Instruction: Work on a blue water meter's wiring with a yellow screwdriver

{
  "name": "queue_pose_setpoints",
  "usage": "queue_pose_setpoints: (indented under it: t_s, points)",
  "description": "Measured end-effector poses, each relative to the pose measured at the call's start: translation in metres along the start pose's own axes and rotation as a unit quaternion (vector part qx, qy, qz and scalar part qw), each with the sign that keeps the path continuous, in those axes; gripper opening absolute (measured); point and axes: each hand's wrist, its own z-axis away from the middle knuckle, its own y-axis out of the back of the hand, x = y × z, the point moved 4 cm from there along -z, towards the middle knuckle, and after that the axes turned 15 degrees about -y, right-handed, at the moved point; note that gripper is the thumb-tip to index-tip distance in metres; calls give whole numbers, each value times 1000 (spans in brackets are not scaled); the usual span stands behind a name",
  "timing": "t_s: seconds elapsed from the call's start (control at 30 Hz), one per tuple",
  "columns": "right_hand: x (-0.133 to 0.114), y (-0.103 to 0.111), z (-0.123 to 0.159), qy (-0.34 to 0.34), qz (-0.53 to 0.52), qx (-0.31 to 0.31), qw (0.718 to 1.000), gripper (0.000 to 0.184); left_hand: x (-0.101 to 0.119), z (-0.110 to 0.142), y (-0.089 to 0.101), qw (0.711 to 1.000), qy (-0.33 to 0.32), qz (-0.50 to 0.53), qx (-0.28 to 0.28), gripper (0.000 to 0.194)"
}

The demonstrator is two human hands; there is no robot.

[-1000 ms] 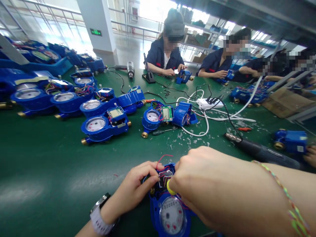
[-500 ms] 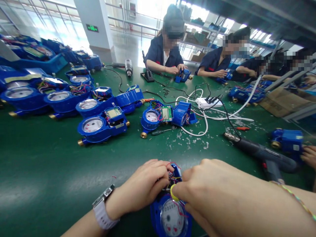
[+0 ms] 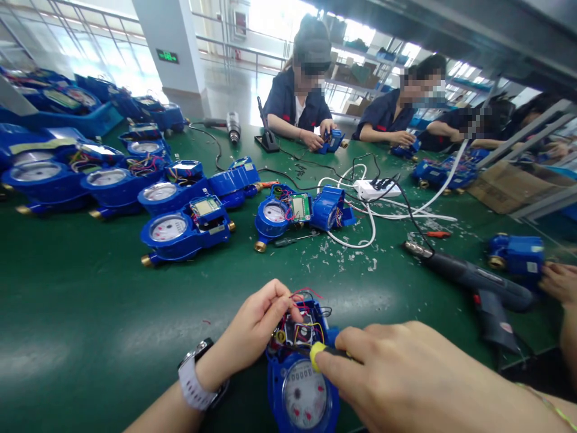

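In front of me a blue water meter (image 3: 276,394) lies on the green table, its white dial with red pointers towards me. Beyond the dial its compartment is open, showing coloured wires and a black part. My left hand (image 3: 259,319) is closed in a pinch on thin red wires (image 3: 306,291) at the compartment's far left edge. My right hand (image 3: 396,367) is wrapped round a screwdriver (image 3: 318,356) with a yellow and black handle. Its shaft points left over the near part of the compartment; I cannot tell exactly what the tip touches.
Several blue meters (image 3: 180,237) stand ahead and to the left. A screwdriver (image 3: 295,240), a white power strip (image 3: 377,189) and cables lie ahead, among white scraps. At right are a heat gun (image 3: 473,279) and another person's hand (image 3: 559,279) at a blue meter (image 3: 525,255). Co-workers sit opposite.
My right hand has drawn back slightly, uncovering more of the compartment and the screwdriver's handle. My left hand has shifted left and up a little, with red wires now showing at its fingertips.
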Motion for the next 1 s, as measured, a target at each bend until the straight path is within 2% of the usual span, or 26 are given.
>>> queue_pose_setpoints:
  t_s: [0.07, 0.13, 0.23, 0.33, 0.4, 0.43, 0.5, 0.57, 0.6, 0.67, 0.73, 0.77, 0.87, 1.0]
  points:
    - [1, 12, 1, 12, 4, 7, 1000, 17, 3, -2, -1, 997, -14, 76, 25, 26]
    - [1, 25, 2, 24, 10, 6, 1000, 18, 10, -3, 3, 989, -32, 123, 75, 24]
    - [1, 37, 1, 37, 21, -26, 999, 22, 31, 1, 20, 974, -77, 132, 168, 23]
    - [0, 38, -2, 41, 31, -71, 996, 30, 52, 10, 49, 969, -119, 21, 216, 22]
    - [-1, 36, -2, 35, 31, -100, 994, 34, 58, 18, 72, 959, -101, -155, 213, 24]
    - [-1, 36, -2, 28, 33, -108, 993, 36, 57, 21, 82, 944, -70, -256, 198, 26]
    - [-2, 37, -1, 16, 31, -114, 993, 36, 52, 26, 98, 890, -6, -429, 154, 27]
    - [-4, 41, -2, 7, 28, -110, 993, 33, 48, 29, 101, 843, 9, -525, 117, 32]
    - [-4, 43, -4, 4, 28, -113, 993, 29, 47, 30, 98, 836, -5, -539, 101, 32]
    - [-6, 49, -10, 4, 30, -125, 992, 18, 50, 30, 82, 852, -43, -519, 53, 27]
    - [-7, 54, -17, 9, 38, -140, 989, 9, 53, 27, 59, 876, -54, -478, -31, 28]
    - [-7, 54, -20, 19, 39, -147, 988, 6, 55, 25, 47, 879, -47, -468, -79, 29]
    - [-6, 53, -25, 40, 39, -130, 990, 3, 58, 17, 20, 854, -4, -487, -183, 29]
    - [2, 42, -23, 16, 13, -102, 995, 11, 52, 5, 3, 804, 48, -529, -267, 30]
